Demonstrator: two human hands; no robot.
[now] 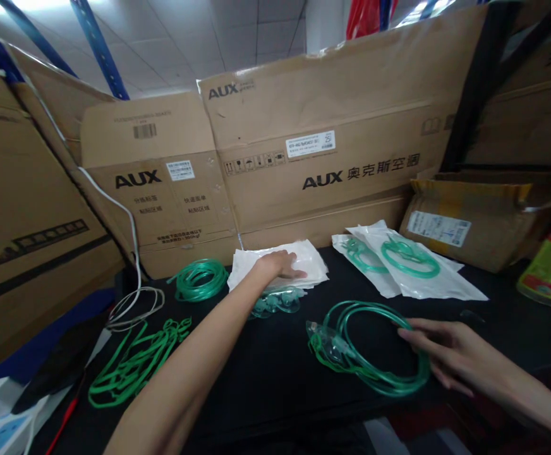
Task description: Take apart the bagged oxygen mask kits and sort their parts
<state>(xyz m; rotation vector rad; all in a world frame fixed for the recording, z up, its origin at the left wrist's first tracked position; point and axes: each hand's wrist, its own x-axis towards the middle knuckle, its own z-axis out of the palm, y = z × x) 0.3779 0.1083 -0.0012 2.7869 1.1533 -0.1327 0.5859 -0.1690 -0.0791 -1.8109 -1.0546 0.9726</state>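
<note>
Tubing coil [370, 378] lies under my open right hand [450, 354] while my left hand [282, 264], flat on the bag stack [313, 253], next needs to pinch one free.

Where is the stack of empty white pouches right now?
In the head view, the stack of white pouches lies centre-back on the black table, under the left hand, between a green tubing coil and two packed pouches.

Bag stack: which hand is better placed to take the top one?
Left, most likely. The left hand already lies flat on the stack of clear bags. The right hand is off to the side, with its fingers at the green tubing coil, and would have to cross over.
</note>
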